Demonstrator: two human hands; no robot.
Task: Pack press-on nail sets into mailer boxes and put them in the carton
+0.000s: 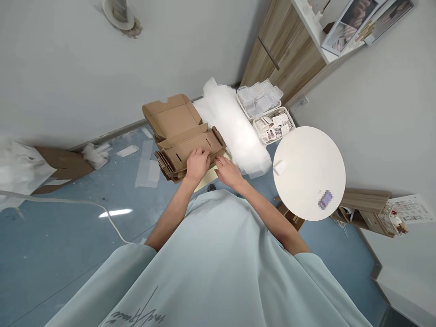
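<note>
A brown cardboard mailer box (190,143) lies partly folded, its lid panel laid back at the far left and its side flaps standing up. Beneath it are more flattened cardboard pieces (166,164). My left hand (197,164) grips the box's near edge with curled fingers, close to a slot in the panel. On the near right corner, my right hand (228,172) pinches a flap; a ring shows on one finger. The fingertips of both hands are partly hidden against the cardboard.
White foam wrap (235,129) lies right of the box. Beyond it stand a basket of clear plastic cases (259,97) and a basket of printed cards (274,126). A round white table (309,168) is at the right. A cable (85,201) crosses the left side.
</note>
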